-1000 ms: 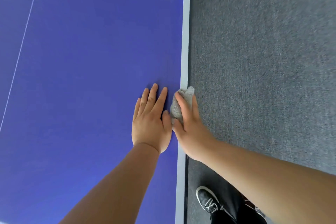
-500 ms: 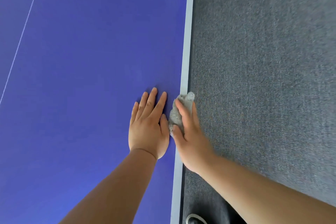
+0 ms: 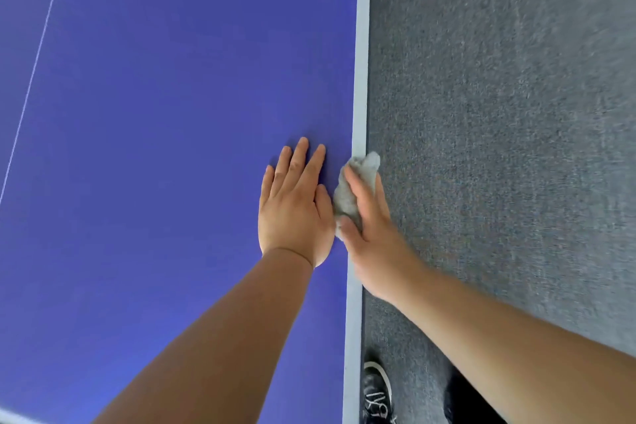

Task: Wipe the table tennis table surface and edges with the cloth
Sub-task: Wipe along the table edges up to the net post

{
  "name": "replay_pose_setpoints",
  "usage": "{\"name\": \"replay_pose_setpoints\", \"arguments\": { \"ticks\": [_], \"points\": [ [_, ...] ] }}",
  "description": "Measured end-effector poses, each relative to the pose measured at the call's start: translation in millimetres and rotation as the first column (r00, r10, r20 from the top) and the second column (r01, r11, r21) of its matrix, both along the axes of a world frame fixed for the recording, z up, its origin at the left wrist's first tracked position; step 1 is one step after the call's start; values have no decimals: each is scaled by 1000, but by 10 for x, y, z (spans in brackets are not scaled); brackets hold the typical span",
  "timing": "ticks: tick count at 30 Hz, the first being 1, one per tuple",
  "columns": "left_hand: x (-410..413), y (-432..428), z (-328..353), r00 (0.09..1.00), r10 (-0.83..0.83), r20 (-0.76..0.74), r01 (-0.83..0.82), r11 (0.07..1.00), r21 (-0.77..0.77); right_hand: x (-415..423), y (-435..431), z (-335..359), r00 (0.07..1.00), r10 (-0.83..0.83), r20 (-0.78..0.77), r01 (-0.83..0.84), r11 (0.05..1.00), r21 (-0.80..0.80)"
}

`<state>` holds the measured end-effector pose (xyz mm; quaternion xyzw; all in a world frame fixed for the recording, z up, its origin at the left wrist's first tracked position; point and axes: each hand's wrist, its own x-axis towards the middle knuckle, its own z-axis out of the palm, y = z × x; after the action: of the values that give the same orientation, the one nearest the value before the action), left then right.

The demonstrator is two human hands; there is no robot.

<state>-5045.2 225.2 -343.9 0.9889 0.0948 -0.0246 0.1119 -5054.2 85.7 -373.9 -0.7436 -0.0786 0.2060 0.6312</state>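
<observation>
Edge wiping is the step in hand. The right hand (image 3: 370, 234) grips the grey cloth (image 3: 356, 189), wrapped over the pale right border (image 3: 361, 79) of the blue bench (image 3: 172, 113). The left hand (image 3: 296, 213) lies spread flat on the surface just beside it. Next move, by judgement: slide the cloth along the border under steady pressure.

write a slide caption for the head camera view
Right hand holds a grey cloth against the table's pale edge while the left hand lies flat on the blue surface.
</observation>
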Motion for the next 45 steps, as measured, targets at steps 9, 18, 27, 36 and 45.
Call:
{"name": "replay_pose_setpoints", "arguments": {
  "ticks": [9, 18, 27, 36, 45],
  "points": [
    [16, 49, -94, 999, -11, 35, 11, 1000, -11, 667, 151, 50, 994, -105, -40, 101, 990, -94],
    [-64, 71, -83, 1000, -23, 13, 23, 999, -38, -721, -26, 85, 999, -12, -39, 7, 990, -143],
    [-1240, 246, -72, 989, -123, -82, 127, 991, 42, 157, 155, 164, 997, -76, -9, 70, 950, -305],
    [-1180, 226, -66, 991, -115, -64, 115, 993, 1, -1051, 10, 62, 998, -27, 63, 43, 961, -272],
    [-1171, 219, -87, 993, -113, -46, 114, 993, 24, -81, 188, 59, 991, -131, 37, 135, 918, -373]
  ]
}}
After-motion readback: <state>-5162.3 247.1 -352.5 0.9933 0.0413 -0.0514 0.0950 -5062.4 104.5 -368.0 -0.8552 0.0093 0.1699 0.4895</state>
